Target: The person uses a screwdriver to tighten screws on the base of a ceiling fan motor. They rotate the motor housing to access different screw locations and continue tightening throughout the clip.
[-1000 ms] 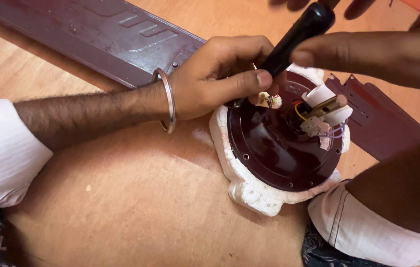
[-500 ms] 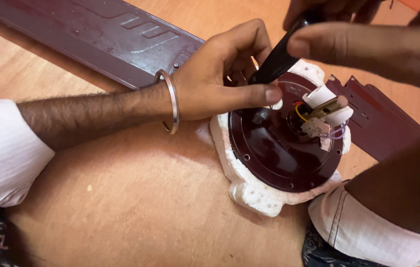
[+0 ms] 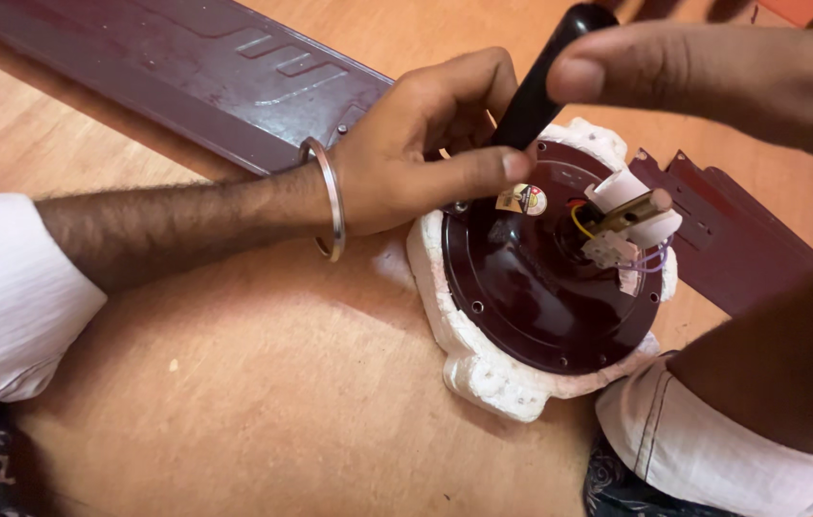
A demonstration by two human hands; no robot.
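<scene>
Maroon and glossy, the round ceiling-fan motor housing [image 3: 545,278] sits in a white foam packing cradle [image 3: 483,369] on the orange-brown wooden surface [image 3: 234,383]. The left hand [image 3: 416,153], a steel bangle [image 3: 330,196] on its wrist, rests on the housing's upper-left edge, thumb stretched across the rim and fingers curled around the lower shaft of a black-handled screwdriver [image 3: 545,72]; what the tip meets is hidden behind the thumb. The right hand [image 3: 703,67] closes its grip on the handle's top — thumb pressed to the side, the remaining fingers out of sight.

As a judgement: the tool leans, so the tip could slip off whatever it bears on, scratching the lacquer or jabbing the left thumb that lies right beside it. The foam gives easily, and downward pressure near the edge could rock the housing in its cradle.

Around it: 1 long maroon fan blade [image 3: 167,72] lies across the top left, touching the left hand's back, and a second blade [image 3: 727,230] lies at the right, partly under the cradle. At the hub, a white terminal block [image 3: 631,220] with yellow and violet wires [image 3: 579,225] stands proud — close enough to snag. The right forearm, white sleeve [image 3: 712,450] rolled, covers the lower right.
</scene>
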